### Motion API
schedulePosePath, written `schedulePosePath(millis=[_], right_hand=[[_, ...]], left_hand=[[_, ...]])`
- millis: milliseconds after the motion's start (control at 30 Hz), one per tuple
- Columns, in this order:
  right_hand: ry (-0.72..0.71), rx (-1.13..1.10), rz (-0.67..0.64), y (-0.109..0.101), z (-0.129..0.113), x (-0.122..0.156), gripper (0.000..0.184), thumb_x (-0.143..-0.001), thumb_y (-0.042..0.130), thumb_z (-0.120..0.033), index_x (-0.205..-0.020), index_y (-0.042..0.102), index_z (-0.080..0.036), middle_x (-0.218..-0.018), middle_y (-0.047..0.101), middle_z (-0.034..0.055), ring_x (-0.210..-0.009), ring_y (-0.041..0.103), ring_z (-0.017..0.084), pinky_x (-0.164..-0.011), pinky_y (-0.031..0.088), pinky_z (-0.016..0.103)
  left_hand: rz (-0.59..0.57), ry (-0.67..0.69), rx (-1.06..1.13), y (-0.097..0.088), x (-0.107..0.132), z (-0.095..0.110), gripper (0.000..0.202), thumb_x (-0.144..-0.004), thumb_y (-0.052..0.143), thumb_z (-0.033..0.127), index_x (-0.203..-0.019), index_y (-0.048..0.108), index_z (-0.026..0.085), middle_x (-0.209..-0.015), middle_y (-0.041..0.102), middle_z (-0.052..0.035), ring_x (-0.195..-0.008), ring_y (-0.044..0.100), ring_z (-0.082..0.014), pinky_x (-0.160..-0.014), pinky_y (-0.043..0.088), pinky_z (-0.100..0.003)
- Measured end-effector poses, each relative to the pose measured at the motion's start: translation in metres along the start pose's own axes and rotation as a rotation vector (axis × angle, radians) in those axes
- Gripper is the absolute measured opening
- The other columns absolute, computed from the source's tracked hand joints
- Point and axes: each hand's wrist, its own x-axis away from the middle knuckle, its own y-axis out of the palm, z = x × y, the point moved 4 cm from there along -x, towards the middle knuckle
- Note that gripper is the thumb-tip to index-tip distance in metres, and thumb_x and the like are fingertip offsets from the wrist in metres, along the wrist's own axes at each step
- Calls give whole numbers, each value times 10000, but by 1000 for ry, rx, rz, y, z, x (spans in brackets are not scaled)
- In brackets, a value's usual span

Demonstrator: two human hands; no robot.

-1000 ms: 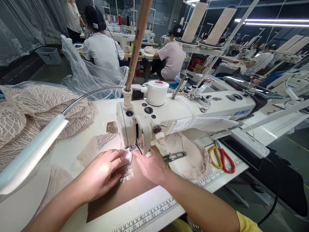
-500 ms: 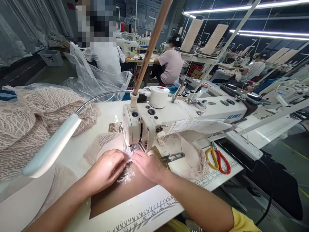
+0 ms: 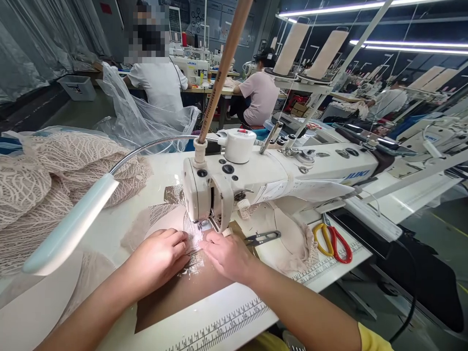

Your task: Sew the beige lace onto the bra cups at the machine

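In the head view, a beige lace piece (image 3: 193, 233) lies under the needle area of a white sewing machine (image 3: 241, 175). My left hand (image 3: 164, 251) presses on the lace from the left, its fingers curled together at the edge. On the right, my right hand (image 3: 226, 253) has its fingertips closed on the same lace, just in front of the presser foot. A narrow strip of lace shows between the two hands. Brown sheeting (image 3: 183, 297) covers the table beneath them. The needle tip is too small to make out.
Thread snips (image 3: 263, 238) and red-and-yellow-handled scissors (image 3: 332, 241) lie right of the machine, near another beige piece (image 3: 288, 234). A gooseneck lamp (image 3: 73, 224) reaches over the left side. Lace fabric (image 3: 80, 161) is heaped behind it. Co-workers sit further back.
My hands have spread slightly apart, and more lace shows between them. My left hand has shifted a little left. The lace near the presser foot lies flatter.
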Motion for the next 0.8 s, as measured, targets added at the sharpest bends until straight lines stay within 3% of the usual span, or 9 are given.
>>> schedulePosePath(millis=[100, 333, 600, 800], right_hand=[[8, -14, -24, 0, 0, 0, 110, -858, 499, -139, -845, 606, -161, -769, 535, 25, -651, 419, 136, -577, 286, 269], [37, -48, -28, 0, 1, 1, 125, -834, 496, -133, -869, 610, -167, -782, 545, 23, -703, 432, 154, -600, 297, 293], [69, -7, -61, 0, 1, -2, 146, -815, 494, -123, -903, 601, -170, -826, 573, 32, -743, 445, 169, -609, 289, 309], [76, -22, -52, 3, 1, 2, 211, -798, 486, -96, -954, 611, -165, -809, 581, 42, -745, 452, 179, -649, 310, 310]], left_hand=[[-78, 60, -97, 7, -1, 8, 274, -924, 461, 226, -1136, 614, 145, -1126, 656, -99, -897, 614, -230, -750, 501, -372], [-44, 61, -175, 30, 3, 4, 293, -936, 461, 258, -1140, 635, 137, -1196, 657, -55, -960, 597, -238, -799, 496, -395], [-61, 11, -146, 21, -2, 1, 311, -918, 478, 247, -1168, 621, 132, -1179, 661, -82, -975, 573, -248, -825, 477, -393], [-13, 98, -156, 17, -1, 5, 297, -944, 424, 201, -1154, 626, 142, -1206, 653, -62, -987, 579, -242, -814, 465, -394]])
